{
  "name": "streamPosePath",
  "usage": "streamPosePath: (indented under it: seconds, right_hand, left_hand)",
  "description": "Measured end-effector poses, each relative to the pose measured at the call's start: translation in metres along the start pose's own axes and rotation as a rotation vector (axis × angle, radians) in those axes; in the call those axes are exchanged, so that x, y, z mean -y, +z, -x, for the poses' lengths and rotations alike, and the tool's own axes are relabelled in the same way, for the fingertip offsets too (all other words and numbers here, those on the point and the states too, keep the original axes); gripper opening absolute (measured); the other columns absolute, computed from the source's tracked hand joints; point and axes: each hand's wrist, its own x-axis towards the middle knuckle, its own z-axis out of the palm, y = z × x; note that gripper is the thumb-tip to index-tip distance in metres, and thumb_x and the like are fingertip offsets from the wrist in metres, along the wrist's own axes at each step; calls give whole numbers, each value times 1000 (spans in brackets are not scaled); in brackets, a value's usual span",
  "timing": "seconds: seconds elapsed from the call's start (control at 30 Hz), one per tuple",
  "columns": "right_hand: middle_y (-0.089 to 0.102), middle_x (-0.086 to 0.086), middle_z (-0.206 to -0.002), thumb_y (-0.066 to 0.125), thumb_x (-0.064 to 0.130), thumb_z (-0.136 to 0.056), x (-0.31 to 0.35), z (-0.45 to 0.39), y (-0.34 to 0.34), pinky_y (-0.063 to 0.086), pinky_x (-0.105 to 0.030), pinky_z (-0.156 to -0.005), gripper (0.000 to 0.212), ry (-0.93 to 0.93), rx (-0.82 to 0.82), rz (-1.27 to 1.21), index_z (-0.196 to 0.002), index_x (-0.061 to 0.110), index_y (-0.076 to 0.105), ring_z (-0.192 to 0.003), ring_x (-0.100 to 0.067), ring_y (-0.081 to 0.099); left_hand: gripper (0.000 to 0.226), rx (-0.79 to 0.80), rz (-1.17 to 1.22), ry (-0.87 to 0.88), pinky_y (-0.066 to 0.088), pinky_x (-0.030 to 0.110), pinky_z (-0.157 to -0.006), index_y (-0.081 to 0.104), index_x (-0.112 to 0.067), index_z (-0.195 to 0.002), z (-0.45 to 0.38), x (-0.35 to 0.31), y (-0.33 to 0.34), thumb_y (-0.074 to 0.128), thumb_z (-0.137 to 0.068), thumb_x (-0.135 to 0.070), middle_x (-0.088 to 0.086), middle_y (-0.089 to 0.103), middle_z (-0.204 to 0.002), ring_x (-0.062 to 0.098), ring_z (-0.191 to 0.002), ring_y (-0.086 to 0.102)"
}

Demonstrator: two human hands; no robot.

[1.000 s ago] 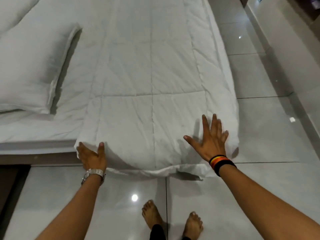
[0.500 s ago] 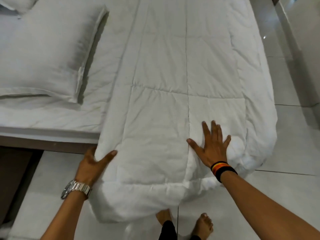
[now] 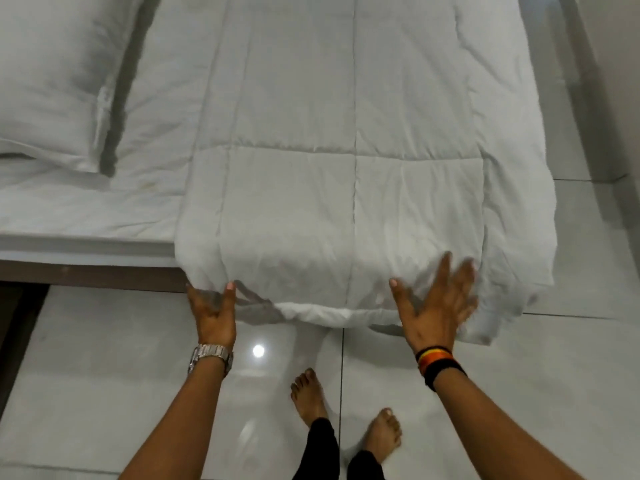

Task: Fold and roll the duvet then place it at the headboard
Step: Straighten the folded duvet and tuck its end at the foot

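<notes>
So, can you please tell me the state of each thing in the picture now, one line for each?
duvet: folded into a long strip, not rolled, near end hanging over the bed edge
left hand: gripping the duvet's near left corner
right hand: open, fingers spread, flat on the duvet
pillow: lying flat on the bed

The duvet (image 3: 346,174) lies folded into a long strip on the bed (image 3: 86,216), its near end hanging over the bed edge above the floor (image 3: 104,375). The left hand (image 3: 213,315) grips the near left corner, thumb on top. The right hand (image 3: 436,306), fingers spread and motion-blurred, appears to rest flat on the near right end. A pillow (image 3: 52,77) lies left of the duvet.
</notes>
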Motion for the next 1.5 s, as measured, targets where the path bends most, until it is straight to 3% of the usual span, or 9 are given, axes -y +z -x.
streamPosePath:
  seconds: [0.23,0.57,0.77,0.9,1.03,1.13,1.2,1.3,1.5]
  right_hand:
    - [-16,-8,-176,74,81,-69,-141,-3,19,3,-56,-131,147,665,-136,-399,-167,17,-15,-163,-23,-12]
    - [29,-9,-169,86,88,-23,-139,-58,89,48,-71,-104,188,1185,-283,-1340,-164,28,-22,-140,-40,52]
    - [45,-12,-161,96,70,-50,-138,-54,83,50,-59,-109,144,1281,-226,-1314,-163,21,23,-136,-36,57]
    - [68,-6,-138,95,56,-67,-124,-54,62,52,-48,-107,94,1184,-108,-1427,-145,19,56,-123,-31,66]
    - [73,-11,-132,91,42,-76,-125,-7,28,56,-52,-103,73,1101,-49,-1502,-139,15,66,-118,-34,71]
    - [74,-10,-127,96,38,-71,-126,53,-18,60,-53,-96,74,1228,-178,-1316,-135,14,68,-110,-33,74]
    - [69,-12,-134,101,38,-63,-104,71,-63,58,-53,-97,95,1325,-313,-1177,-144,10,59,-114,-33,71]
    - [45,-16,-160,101,34,-65,-49,68,-133,45,-54,-110,127,1323,-419,-1045,-163,8,24,-138,-36,54]
    - [23,-16,-170,96,14,-73,76,4,-240,36,-49,-121,131,934,-493,-1146,-166,15,3,-147,-32,42]
  left_hand:
    - [122,-198,261,-328,44,58,-108,23,-32,-159,-35,94,45,58,-62,-96,-4,42,-155,28,-137,48]
    - [110,45,887,-406,29,56,-121,30,-36,-160,-47,112,125,59,-69,-91,3,30,-167,30,-150,34]
    - [49,222,-460,-523,35,38,-113,33,-7,-147,69,237,172,45,-100,-6,13,46,-149,27,-136,44]
    - [81,85,-615,-248,39,32,-109,34,-9,-142,94,245,184,83,-78,-23,8,47,-144,24,-131,49]
    - [58,76,-529,-268,31,31,-114,29,-7,-150,126,242,155,54,-98,-12,8,44,-148,23,-137,44]
    - [44,-105,-53,-398,32,37,-115,33,-10,-154,137,191,95,23,-112,-12,5,47,-154,18,-138,47]
    - [40,-154,490,-540,40,40,-111,50,-20,-143,143,115,45,53,-106,-36,4,57,-146,21,-132,56]
    - [55,-455,727,-324,57,40,-90,67,-20,-127,148,14,-39,88,-77,-30,-9,71,-124,12,-106,72]
    - [61,-330,948,-65,63,42,-85,67,-19,-130,170,-163,-48,90,-73,-15,-3,74,-122,15,-104,75]
